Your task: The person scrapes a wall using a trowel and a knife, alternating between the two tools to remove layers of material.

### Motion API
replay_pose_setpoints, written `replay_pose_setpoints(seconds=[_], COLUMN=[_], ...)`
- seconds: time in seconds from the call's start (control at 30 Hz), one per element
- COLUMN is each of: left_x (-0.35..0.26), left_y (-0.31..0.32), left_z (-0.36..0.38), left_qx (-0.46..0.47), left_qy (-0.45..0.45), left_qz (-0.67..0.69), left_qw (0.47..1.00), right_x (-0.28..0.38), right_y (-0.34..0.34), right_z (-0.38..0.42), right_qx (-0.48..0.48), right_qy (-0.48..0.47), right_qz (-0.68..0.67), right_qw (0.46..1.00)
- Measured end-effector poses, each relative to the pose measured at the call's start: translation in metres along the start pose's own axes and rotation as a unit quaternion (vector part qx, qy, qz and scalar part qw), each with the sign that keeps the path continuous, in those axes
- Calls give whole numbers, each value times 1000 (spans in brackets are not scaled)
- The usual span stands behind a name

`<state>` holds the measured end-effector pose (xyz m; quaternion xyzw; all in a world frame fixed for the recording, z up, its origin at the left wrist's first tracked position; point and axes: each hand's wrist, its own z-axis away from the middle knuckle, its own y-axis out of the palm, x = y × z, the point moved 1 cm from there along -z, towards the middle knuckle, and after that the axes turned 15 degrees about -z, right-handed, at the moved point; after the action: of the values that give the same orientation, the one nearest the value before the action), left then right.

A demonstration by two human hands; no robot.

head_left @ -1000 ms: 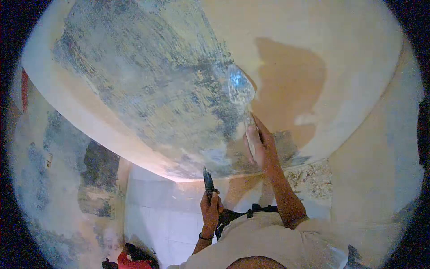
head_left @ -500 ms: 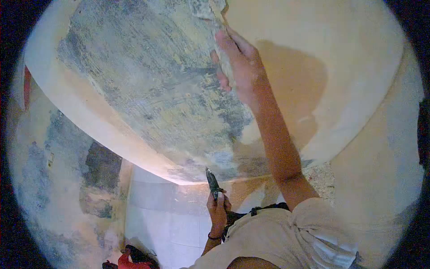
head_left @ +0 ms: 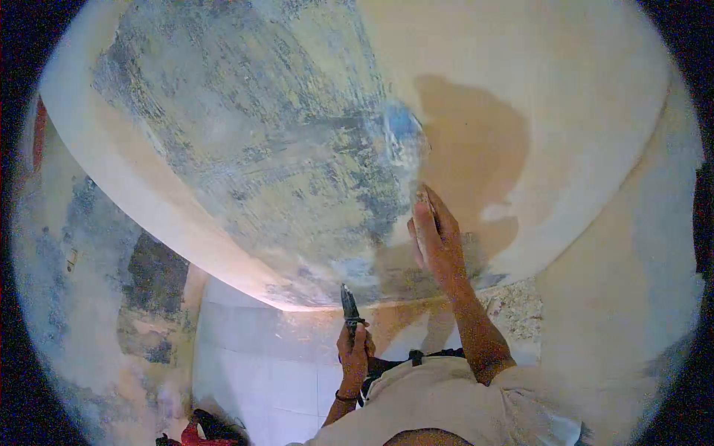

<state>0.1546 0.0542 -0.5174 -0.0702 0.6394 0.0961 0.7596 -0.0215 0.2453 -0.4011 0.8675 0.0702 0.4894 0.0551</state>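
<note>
My right hand (head_left: 440, 245) is closed around the handle of a putty knife (head_left: 406, 137); its smeared, bluish-white blade points up against the wall. The wall (head_left: 282, 141) has a wide patch of streaky grey-blue and yellowish coating, with smooth cream surface to the right. Lower down, my left hand (head_left: 355, 349) grips a dark, narrow, pointed tool (head_left: 349, 305) upright, close to the wall's bottom edge. Its exact kind is not clear. A dark band circles the left wrist.
Below the wall lies a pale tiled floor (head_left: 253, 357). At the left stands another patchy wall (head_left: 74, 297) with a dark grey area. A red and black object (head_left: 201, 431) sits at the bottom left. Speckled rubble-like ground (head_left: 515, 316) shows at the lower right.
My right hand has moved down and slightly right along the wall with the putty knife. The left hand has barely moved and keeps its dark tool.
</note>
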Motion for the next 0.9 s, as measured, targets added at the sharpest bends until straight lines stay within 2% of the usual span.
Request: replay_pose_setpoints(seconds=[0.1,0.23,0.3,0.37,0.43,0.53,0.6,0.67,0.73,0.8,0.9], left_x=[5,-6,-10,-10,-16,-26,-28,-30,-24,-22,-17], left_y=[6,14,16,19,20,21,23,25,23,22,23], left_z=[-6,-7,-3,-3,-1,-4,-1,0,-1,-1,-2], left_qx=[24,70,67,65,76,61,53,49,37,28,26], left_qy=[-1,21,26,39,57,70,73,77,78,71,71], left_qz=[19,12,21,34,46,34,38,56,35,29,37], left_qw=[1000,997,997,997,994,995,995,994,996,997,996], right_x=[58,99,122,154,159,203,213,155,110,115,90], right_y=[26,54,70,85,91,95,93,72,57,56,54], right_z=[-25,-79,-105,-138,-188,-195,-158,-158,-146,-103,-74], right_qx=[-46,-15,21,23,55,115,48,60,10,-2,7], right_qy=[86,43,-13,-26,-74,-8,-41,-89,-55,17,70], right_qz=[-119,-129,-178,-175,-251,-285,-211,-129,-112,-135,-149], right_qw=[988,991,984,984,964,952,975,986,992,991,986])
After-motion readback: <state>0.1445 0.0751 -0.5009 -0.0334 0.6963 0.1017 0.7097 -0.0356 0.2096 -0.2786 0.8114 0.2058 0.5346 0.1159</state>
